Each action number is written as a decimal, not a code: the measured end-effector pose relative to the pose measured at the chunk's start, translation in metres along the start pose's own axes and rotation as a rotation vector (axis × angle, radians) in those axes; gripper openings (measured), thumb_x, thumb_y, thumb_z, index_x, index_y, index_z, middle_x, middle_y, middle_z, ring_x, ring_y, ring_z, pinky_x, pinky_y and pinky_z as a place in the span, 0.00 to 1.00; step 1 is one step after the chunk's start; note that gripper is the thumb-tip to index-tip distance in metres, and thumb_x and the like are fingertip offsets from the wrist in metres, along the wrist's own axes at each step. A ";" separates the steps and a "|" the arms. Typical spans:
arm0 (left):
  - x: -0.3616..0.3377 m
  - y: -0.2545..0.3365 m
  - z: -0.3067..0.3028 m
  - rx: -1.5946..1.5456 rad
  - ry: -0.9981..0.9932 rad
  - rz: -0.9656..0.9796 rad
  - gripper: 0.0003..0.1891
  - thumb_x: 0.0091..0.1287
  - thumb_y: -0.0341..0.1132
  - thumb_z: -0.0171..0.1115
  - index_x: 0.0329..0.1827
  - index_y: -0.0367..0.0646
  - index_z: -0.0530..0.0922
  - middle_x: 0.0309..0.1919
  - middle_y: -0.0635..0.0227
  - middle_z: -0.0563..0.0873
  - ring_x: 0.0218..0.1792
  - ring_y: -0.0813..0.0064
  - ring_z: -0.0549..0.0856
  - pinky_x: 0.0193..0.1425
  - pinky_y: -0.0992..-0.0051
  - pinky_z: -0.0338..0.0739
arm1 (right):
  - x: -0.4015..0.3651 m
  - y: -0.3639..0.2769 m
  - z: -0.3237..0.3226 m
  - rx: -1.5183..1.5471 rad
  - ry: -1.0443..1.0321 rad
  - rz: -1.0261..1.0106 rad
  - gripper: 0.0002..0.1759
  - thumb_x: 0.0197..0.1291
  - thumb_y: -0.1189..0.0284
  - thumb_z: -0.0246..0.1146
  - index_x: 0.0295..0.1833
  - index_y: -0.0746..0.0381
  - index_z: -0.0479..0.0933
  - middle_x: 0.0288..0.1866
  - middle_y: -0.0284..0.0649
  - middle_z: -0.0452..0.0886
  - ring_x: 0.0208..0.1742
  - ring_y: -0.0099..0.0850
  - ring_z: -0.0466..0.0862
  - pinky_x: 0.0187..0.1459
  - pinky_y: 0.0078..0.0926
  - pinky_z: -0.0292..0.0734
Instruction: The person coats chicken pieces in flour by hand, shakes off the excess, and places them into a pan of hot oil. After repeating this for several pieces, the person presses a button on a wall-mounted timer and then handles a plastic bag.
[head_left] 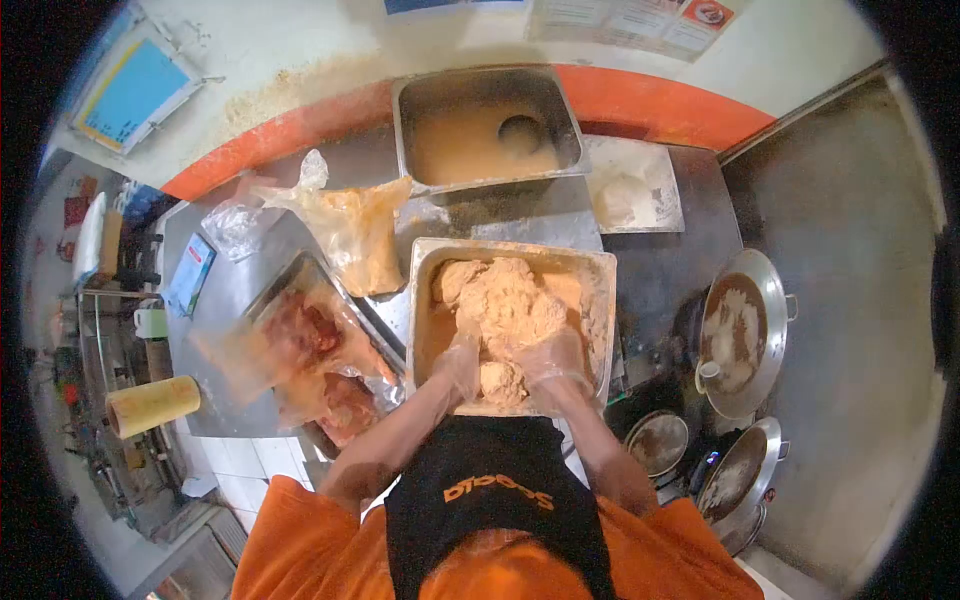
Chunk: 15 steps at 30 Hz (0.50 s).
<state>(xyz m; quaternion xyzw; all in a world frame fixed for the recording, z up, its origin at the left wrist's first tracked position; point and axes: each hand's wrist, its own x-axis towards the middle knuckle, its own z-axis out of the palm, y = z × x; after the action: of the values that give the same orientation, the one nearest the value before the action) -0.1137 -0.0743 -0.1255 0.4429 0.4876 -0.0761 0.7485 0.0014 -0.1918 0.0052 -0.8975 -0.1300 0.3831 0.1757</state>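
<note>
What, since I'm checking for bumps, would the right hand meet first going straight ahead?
The right hand would likely meet the coated pile in the tray; depth is unclear, they may already touch.

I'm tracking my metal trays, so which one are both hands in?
The middle tray, with the coated pieces: your left hand and right hand are in it. The back tray and the left tray, with raw meat, hold neither.

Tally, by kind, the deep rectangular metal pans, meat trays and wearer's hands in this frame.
Deep metal pans, rear pan and front pan: 2
Meat tray: 1
Hands, left hand and right hand: 2
Total: 5
</note>
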 end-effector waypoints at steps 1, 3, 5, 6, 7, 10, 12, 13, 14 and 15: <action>0.010 -0.008 -0.009 0.153 -0.009 0.067 0.25 0.74 0.51 0.56 0.66 0.46 0.75 0.59 0.57 0.83 0.56 0.54 0.85 0.59 0.57 0.82 | -0.012 -0.004 -0.006 -0.033 0.031 -0.031 0.35 0.67 0.49 0.63 0.72 0.60 0.75 0.66 0.54 0.83 0.66 0.50 0.83 0.69 0.43 0.76; 0.007 -0.009 -0.035 0.687 -0.048 0.409 0.22 0.74 0.48 0.55 0.64 0.46 0.76 0.56 0.57 0.85 0.54 0.53 0.86 0.57 0.56 0.83 | -0.025 0.003 -0.013 -0.083 0.125 -0.130 0.33 0.69 0.50 0.61 0.71 0.60 0.75 0.65 0.54 0.83 0.66 0.50 0.83 0.69 0.43 0.76; -0.040 0.032 -0.046 1.098 -0.012 0.744 0.19 0.74 0.46 0.55 0.61 0.45 0.77 0.54 0.56 0.86 0.52 0.51 0.87 0.55 0.55 0.84 | -0.017 0.021 -0.019 -0.090 0.185 -0.165 0.31 0.70 0.52 0.60 0.71 0.61 0.76 0.65 0.54 0.84 0.65 0.50 0.84 0.69 0.43 0.76; -0.071 0.049 -0.035 1.058 0.210 0.762 0.18 0.71 0.47 0.57 0.58 0.46 0.77 0.49 0.58 0.85 0.51 0.52 0.87 0.53 0.55 0.83 | -0.003 0.038 -0.023 -0.058 0.168 -0.136 0.31 0.71 0.52 0.59 0.71 0.61 0.76 0.64 0.54 0.84 0.65 0.50 0.84 0.68 0.43 0.77; -0.073 0.055 -0.030 1.063 0.208 0.758 0.18 0.71 0.47 0.57 0.58 0.46 0.77 0.49 0.58 0.85 0.51 0.52 0.87 0.53 0.55 0.83 | 0.017 0.057 -0.026 -0.010 0.129 -0.080 0.30 0.72 0.53 0.58 0.70 0.61 0.76 0.64 0.54 0.84 0.65 0.49 0.84 0.68 0.43 0.77; -0.066 0.110 -0.005 -0.004 0.087 0.015 0.25 0.80 0.46 0.52 0.77 0.52 0.73 0.67 0.67 0.77 0.65 0.67 0.76 0.64 0.66 0.75 | 0.091 0.106 -0.010 0.063 0.034 0.058 0.28 0.74 0.54 0.57 0.70 0.61 0.77 0.63 0.54 0.85 0.64 0.49 0.84 0.68 0.43 0.77; -0.030 0.119 -0.004 -0.004 0.069 0.060 0.25 0.78 0.48 0.54 0.74 0.49 0.75 0.65 0.66 0.79 0.62 0.67 0.76 0.63 0.65 0.74 | 0.161 0.133 0.014 -0.123 -0.003 -0.002 0.34 0.70 0.47 0.60 0.67 0.63 0.77 0.64 0.59 0.83 0.63 0.54 0.84 0.64 0.49 0.77; -0.005 0.116 -0.004 -0.004 0.046 0.099 0.25 0.76 0.50 0.56 0.71 0.47 0.77 0.63 0.66 0.80 0.60 0.67 0.77 0.62 0.65 0.74 | 0.160 0.120 0.013 -0.122 -0.004 -0.007 0.34 0.70 0.47 0.60 0.67 0.63 0.77 0.64 0.59 0.83 0.63 0.54 0.84 0.64 0.49 0.77; 0.021 0.113 -0.005 -0.001 0.021 0.140 0.26 0.74 0.51 0.58 0.68 0.45 0.79 0.60 0.65 0.82 0.58 0.67 0.78 0.61 0.64 0.74 | 0.155 0.099 0.013 -0.013 0.134 0.026 0.33 0.70 0.47 0.60 0.65 0.63 0.79 0.64 0.59 0.83 0.64 0.54 0.83 0.64 0.48 0.77; 0.040 0.111 -0.005 0.001 -0.004 0.178 0.27 0.72 0.53 0.60 0.65 0.42 0.81 0.58 0.64 0.83 0.55 0.67 0.78 0.60 0.64 0.73 | 0.153 0.085 0.012 0.095 0.271 0.060 0.32 0.70 0.47 0.61 0.63 0.63 0.80 0.64 0.59 0.83 0.65 0.54 0.83 0.64 0.47 0.77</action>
<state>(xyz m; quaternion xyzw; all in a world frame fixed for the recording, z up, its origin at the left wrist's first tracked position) -0.0361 0.0085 -0.0931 0.4846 0.4447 -0.0106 0.7532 0.1042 -0.2103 -0.1361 -0.9351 -0.0598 0.2694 0.2225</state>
